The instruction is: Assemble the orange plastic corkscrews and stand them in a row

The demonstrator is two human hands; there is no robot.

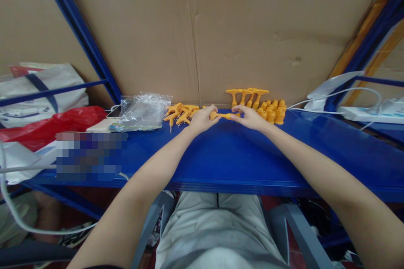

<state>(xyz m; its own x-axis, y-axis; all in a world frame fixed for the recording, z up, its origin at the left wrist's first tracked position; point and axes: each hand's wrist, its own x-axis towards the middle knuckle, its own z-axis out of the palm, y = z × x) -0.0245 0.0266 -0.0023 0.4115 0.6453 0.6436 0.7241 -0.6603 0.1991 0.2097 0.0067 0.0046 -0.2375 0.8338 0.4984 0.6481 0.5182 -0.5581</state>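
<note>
Orange part [224, 115] between both hands' fingertips [217, 115]

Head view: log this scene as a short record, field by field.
left hand: grips one end of the orange piece
right hand: grips its other end
surface: blue shelf
left pile: orange corkscrew parts, beside a clear plastic bag
right group: upright orange caps, T-shaped handles behind
backdrop: cardboard sheet

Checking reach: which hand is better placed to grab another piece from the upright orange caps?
Right, probably. The right hand sits beside the upright caps; the left hand is nearer the loose T-pieces. Both pinch the orange part.
</note>
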